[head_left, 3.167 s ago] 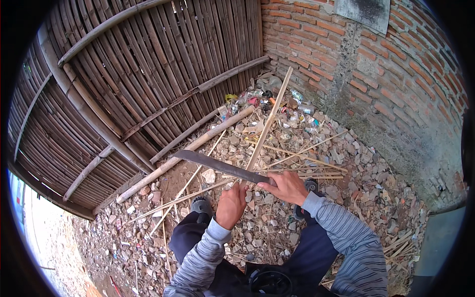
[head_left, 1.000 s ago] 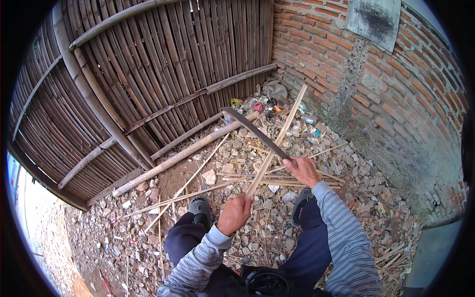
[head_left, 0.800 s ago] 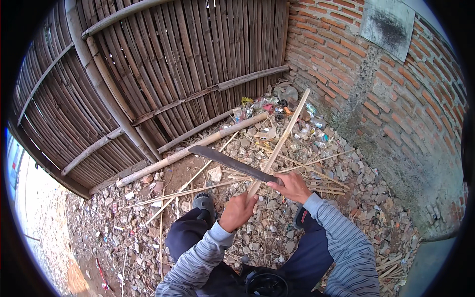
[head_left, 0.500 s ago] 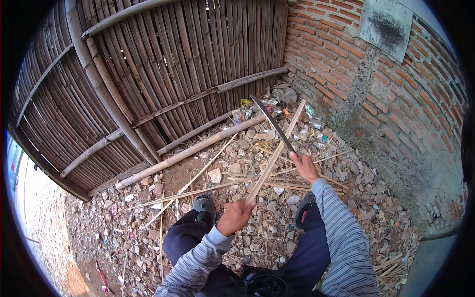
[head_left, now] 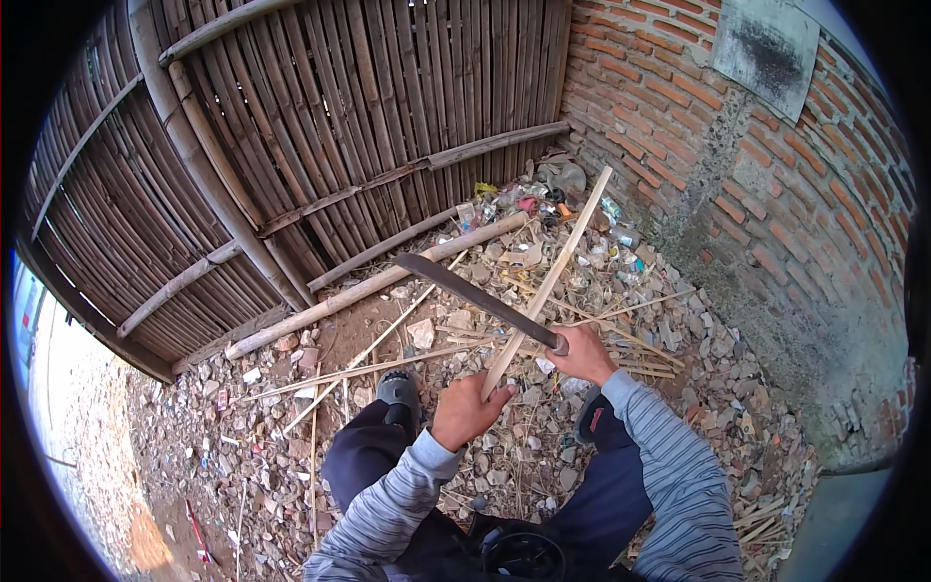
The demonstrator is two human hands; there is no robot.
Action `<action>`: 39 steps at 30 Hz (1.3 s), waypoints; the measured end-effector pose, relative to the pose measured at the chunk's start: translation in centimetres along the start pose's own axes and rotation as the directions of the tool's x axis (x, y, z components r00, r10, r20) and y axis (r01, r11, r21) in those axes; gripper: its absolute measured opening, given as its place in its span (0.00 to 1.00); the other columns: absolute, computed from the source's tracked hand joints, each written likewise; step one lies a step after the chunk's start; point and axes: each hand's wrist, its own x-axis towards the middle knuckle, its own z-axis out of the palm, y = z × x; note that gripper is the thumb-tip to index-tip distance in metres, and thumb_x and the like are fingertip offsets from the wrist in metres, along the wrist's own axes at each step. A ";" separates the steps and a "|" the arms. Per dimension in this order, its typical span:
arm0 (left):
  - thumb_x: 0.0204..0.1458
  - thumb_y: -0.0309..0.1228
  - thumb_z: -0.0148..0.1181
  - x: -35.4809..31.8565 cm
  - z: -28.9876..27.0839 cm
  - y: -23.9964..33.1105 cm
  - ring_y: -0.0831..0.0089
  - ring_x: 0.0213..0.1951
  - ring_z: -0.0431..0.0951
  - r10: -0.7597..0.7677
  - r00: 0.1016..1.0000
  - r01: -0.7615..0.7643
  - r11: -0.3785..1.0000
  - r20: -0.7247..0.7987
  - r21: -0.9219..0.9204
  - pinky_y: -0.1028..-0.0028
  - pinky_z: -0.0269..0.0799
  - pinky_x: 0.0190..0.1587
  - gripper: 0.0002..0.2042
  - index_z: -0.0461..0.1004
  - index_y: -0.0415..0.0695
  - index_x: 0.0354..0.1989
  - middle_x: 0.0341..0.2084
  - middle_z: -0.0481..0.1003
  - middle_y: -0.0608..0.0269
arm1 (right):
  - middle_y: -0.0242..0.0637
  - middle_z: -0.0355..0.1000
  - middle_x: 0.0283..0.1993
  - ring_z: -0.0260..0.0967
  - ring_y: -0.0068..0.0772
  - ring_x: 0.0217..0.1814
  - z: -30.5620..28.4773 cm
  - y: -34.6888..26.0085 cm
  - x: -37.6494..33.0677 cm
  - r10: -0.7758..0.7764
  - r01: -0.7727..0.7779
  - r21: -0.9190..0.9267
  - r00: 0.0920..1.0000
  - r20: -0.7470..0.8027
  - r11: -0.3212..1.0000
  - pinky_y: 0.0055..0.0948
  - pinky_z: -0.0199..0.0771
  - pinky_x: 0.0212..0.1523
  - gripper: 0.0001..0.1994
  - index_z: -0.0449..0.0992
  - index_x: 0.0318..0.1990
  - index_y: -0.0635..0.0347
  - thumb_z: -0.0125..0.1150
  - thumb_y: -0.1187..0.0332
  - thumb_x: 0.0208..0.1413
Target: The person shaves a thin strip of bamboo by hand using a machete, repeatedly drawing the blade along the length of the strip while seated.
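Note:
My left hand is closed round the lower end of a pale bamboo strip, which slants up and away to the right. In my right hand is the handle of a machete. Its long dark blade points up and to the left, crossing over the strip a little above my left hand. I cannot tell whether the blade's edge touches the strip. Several thin split strips lie crossed on the ground beneath and beyond my hands.
Broken stones and rubble cover the ground round my shoes. A bamboo pole lies along the foot of a slatted bamboo wall. A brick wall rises on the right, with litter in the corner. More cut pieces lie lower right.
My right hand has moved down and toward me. The machete blade has swung left and lower, now lying across the strip near my left hand. The strip's far end has risen slightly.

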 end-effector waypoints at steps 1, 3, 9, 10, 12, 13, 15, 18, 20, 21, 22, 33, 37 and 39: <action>0.59 0.46 0.67 0.2 0.3 0.0 0.48 0.25 0.83 0.042 0.997 -0.040 0.999 -0.069 0.033 0.56 0.78 0.32 0.21 0.80 0.35 0.33 0.19 0.78 0.46 | 0.47 0.77 0.25 0.78 0.56 0.31 0.4 -0.7 0.2 -0.072 0.072 -0.023 0.997 0.008 0.997 0.49 0.76 0.35 0.12 0.83 0.39 0.55 0.69 0.61 0.49; 0.58 0.48 0.66 0.3 0.8 -0.2 0.43 0.28 0.83 0.036 0.997 -0.035 0.999 -0.069 0.025 0.52 0.77 0.34 0.22 0.79 0.35 0.33 0.21 0.78 0.42 | 0.47 0.75 0.23 0.76 0.55 0.28 0.9 -2.1 -0.4 -0.085 0.085 -0.009 0.996 -0.001 0.996 0.47 0.75 0.33 0.11 0.82 0.37 0.58 0.70 0.62 0.49; 0.59 0.48 0.65 0.7 0.8 0.2 0.37 0.31 0.81 0.028 0.997 -0.027 1.000 -0.066 0.013 0.47 0.77 0.36 0.24 0.78 0.33 0.35 0.23 0.78 0.35 | 0.47 0.72 0.20 0.75 0.56 0.26 1.9 -3.1 -0.9 -0.101 0.102 0.053 0.995 -0.019 0.993 0.48 0.72 0.30 0.09 0.79 0.30 0.60 0.67 0.64 0.49; 0.59 0.48 0.65 0.7 0.8 0.1 0.36 0.31 0.81 0.032 0.997 -0.032 0.999 -0.073 0.011 0.47 0.77 0.36 0.23 0.78 0.33 0.34 0.23 0.78 0.34 | 0.48 0.74 0.22 0.76 0.57 0.28 2.0 -3.2 -0.9 -0.079 0.079 0.042 0.997 -0.002 0.996 0.49 0.74 0.32 0.09 0.81 0.33 0.59 0.68 0.63 0.49; 0.60 0.48 0.64 0.6 0.8 0.0 0.36 0.31 0.81 0.042 0.995 -0.041 0.999 -0.092 0.010 0.46 0.76 0.36 0.23 0.78 0.33 0.34 0.23 0.77 0.34 | 0.48 0.76 0.23 0.78 0.57 0.29 2.1 -3.4 -0.7 -0.056 0.056 0.029 0.998 0.014 0.998 0.50 0.77 0.33 0.11 0.83 0.36 0.57 0.68 0.62 0.49; 0.61 0.48 0.63 0.6 0.6 0.3 0.36 0.30 0.81 0.054 0.993 -0.053 0.999 -0.110 0.009 0.46 0.76 0.35 0.23 0.78 0.34 0.34 0.23 0.77 0.34 | 0.48 0.76 0.23 0.78 0.58 0.29 2.1 -3.3 -0.4 -0.046 0.046 0.016 0.999 0.007 0.999 0.50 0.77 0.33 0.10 0.83 0.35 0.57 0.67 0.63 0.49; 0.62 0.48 0.61 0.5 0.2 0.7 0.36 0.30 0.81 0.050 0.992 -0.050 0.999 -0.115 0.001 0.46 0.75 0.35 0.23 0.77 0.34 0.33 0.22 0.77 0.34 | 0.49 0.76 0.23 0.77 0.59 0.30 1.9 -3.0 0.2 -0.036 0.036 0.000 0.999 -0.002 0.999 0.51 0.76 0.34 0.09 0.83 0.34 0.58 0.67 0.63 0.49; 0.64 0.50 0.58 0.5 -0.3 1.1 0.38 0.27 0.80 0.027 0.993 -0.033 0.998 -0.114 -0.046 0.48 0.74 0.33 0.26 0.78 0.33 0.32 0.21 0.76 0.35 | 0.50 0.76 0.24 0.76 0.61 0.29 0.9 -1.8 1.0 0.021 -0.021 -0.004 0.998 -0.065 1.000 0.51 0.75 0.34 0.09 0.82 0.32 0.59 0.66 0.64 0.49; 0.65 0.53 0.57 0.5 -0.5 1.1 0.40 0.25 0.80 0.010 0.994 -0.019 0.996 -0.107 -0.082 0.51 0.74 0.31 0.28 0.80 0.33 0.31 0.19 0.75 0.37 | 0.52 0.76 0.24 0.76 0.59 0.28 0.2 -0.2 1.5 0.161 -0.159 0.028 0.974 -0.159 0.987 0.50 0.74 0.34 0.10 0.82 0.32 0.62 0.67 0.64 0.48; 0.65 0.54 0.56 0.6 -0.3 1.0 0.41 0.25 0.80 0.010 0.997 -0.018 0.995 -0.082 -0.096 0.52 0.73 0.31 0.29 0.80 0.33 0.32 0.19 0.75 0.37 | 0.52 0.75 0.23 0.77 0.56 0.28 0.0 1.2 1.8 0.221 -0.220 0.025 0.961 -0.165 0.975 0.48 0.74 0.34 0.11 0.81 0.32 0.65 0.67 0.64 0.48; 0.65 0.55 0.55 0.5 -0.3 0.9 0.42 0.24 0.79 0.000 0.998 -0.007 0.995 -0.062 -0.104 0.52 0.73 0.31 0.30 0.80 0.33 0.32 0.18 0.75 0.38 | 0.52 0.75 0.23 0.77 0.56 0.28 -0.1 1.3 1.8 0.216 -0.215 0.024 0.963 -0.164 0.976 0.48 0.74 0.34 0.11 0.81 0.32 0.65 0.67 0.64 0.48; 0.61 0.50 0.63 1.3 0.3 0.2 0.41 0.26 0.81 -0.005 0.998 -0.002 0.995 -0.066 -0.104 0.51 0.74 0.33 0.24 0.81 0.36 0.34 0.20 0.76 0.38 | 0.48 0.77 0.24 0.78 0.59 0.30 1.4 -2.5 -0.4 -0.004 -0.002 -0.058 0.993 -0.119 0.998 0.51 0.78 0.35 0.09 0.84 0.34 0.54 0.68 0.61 0.48; 0.62 0.48 0.62 1.2 1.4 -0.3 0.41 0.25 0.79 0.102 0.977 -0.104 0.995 -0.187 -0.001 0.51 0.73 0.31 0.23 0.81 0.34 0.33 0.19 0.76 0.38 | 0.52 0.77 0.26 0.77 0.62 0.32 2.0 -3.6 -0.3 -0.006 0.006 -0.037 1.000 -0.009 0.999 0.55 0.77 0.38 0.08 0.83 0.33 0.55 0.64 0.65 0.48; 0.62 0.46 0.62 1.0 1.0 1.0 0.39 0.27 0.80 0.071 0.986 -0.074 0.997 -0.154 -0.013 0.49 0.74 0.33 0.22 0.79 0.35 0.31 0.21 0.76 0.38 | 0.53 0.77 0.25 0.77 0.61 0.31 1.2 -1.4 0.7 0.094 -0.095 -0.035 0.994 -0.047 0.995 0.53 0.77 0.37 0.08 0.82 0.32 0.59 0.65 0.64 0.48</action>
